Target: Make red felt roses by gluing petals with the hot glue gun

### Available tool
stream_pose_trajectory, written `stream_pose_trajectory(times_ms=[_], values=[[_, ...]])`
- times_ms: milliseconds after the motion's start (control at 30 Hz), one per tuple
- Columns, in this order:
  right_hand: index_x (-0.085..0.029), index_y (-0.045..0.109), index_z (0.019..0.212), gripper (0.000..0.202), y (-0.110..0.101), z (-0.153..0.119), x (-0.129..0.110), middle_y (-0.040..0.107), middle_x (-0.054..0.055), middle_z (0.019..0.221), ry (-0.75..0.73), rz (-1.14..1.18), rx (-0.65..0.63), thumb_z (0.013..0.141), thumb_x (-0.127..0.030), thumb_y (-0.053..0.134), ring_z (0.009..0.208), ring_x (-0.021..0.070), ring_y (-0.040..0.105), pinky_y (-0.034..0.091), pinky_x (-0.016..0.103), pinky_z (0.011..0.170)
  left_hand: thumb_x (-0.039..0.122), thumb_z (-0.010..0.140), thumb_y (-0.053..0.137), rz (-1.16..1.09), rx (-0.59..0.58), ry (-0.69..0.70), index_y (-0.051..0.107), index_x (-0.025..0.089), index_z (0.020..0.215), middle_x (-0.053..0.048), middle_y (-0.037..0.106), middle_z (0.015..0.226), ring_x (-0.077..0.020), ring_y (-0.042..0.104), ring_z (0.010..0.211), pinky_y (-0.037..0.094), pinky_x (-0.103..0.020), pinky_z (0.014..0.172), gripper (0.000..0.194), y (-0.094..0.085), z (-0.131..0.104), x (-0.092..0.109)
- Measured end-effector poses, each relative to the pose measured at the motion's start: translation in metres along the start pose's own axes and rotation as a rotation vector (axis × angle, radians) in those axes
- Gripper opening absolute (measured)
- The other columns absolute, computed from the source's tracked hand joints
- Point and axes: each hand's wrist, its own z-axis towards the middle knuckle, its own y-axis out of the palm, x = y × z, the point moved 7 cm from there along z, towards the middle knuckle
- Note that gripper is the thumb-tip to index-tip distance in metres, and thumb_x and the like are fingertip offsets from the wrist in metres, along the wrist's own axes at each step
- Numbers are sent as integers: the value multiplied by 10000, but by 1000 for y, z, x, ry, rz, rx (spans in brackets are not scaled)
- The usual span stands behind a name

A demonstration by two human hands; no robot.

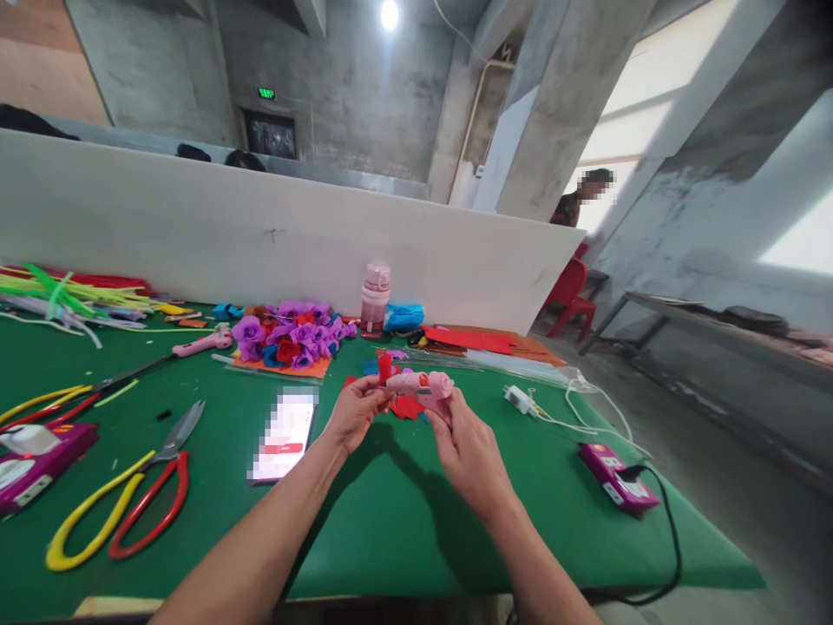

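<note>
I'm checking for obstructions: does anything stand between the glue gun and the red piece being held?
Nothing visible does: the pink glue gun in the right hand points at the red piece in the left hand; whether they touch is unclear.

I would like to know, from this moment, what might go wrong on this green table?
The pink glue gun in the right hand has its front end close to the left hand, which holds a red piece; if hot, its glue might burn that hand. The phone lies near the left forearm, so a glue drip might land on it.
</note>
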Motion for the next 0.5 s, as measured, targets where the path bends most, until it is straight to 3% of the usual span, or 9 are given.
stream_pose_trajectory(times_ms=[200, 367, 500], values=[[-181, 416, 1226, 347, 0, -1, 7, 623, 110, 1072, 29, 28, 16, 895, -277, 381, 923, 231, 617, 471, 303, 726, 193, 561, 773, 21, -6, -11, 618, 134, 742, -12, 666, 622, -77, 563, 545, 381, -189, 524, 245, -1, 1, -3], [-160, 460, 1140, 309, 0, -3, 20, 627, 48, 772, 157, 157, -10, 884, -321, 395, 624, 175, 584, 442, 267, 584, 193, 529, 789, -4, 36, -37, 597, 136, 743, -10, 672, 620, -72, 563, 534, 389, -181, 517, 293, -2, 0, -3], [-172, 489, 992, 268, 8, -5, 35, 597, 20, 734, 282, 427, -29, 868, -395, 407, 491, 116, 491, 406, 239, 493, 199, 511, 799, -13, 46, -57, 578, 132, 727, -4, 662, 601, -67, 557, 513, 394, -176, 508, 317, -1, 0, -2]])
